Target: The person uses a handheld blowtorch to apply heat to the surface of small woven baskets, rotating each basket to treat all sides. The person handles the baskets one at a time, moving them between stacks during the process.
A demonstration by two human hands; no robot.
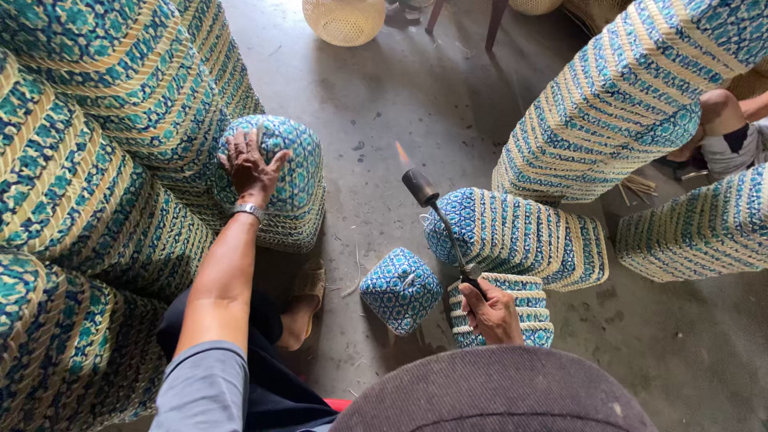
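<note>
My left hand rests palm-down, fingers spread, on top of a blue-green and tan woven basket at the end of a stacked row. A watch is on that wrist. My right hand grips the handle of a gas torch whose black nozzle points up and away, with a small orange flame at its tip. Beneath that hand stands a short stack of woven baskets. A single small blue woven basket lies on the floor between my hands.
Long nested stacks of woven baskets lie at left, centre and upper right. Another person's arm shows at the right edge. A pale round wicker basket and chair legs stand on the concrete floor.
</note>
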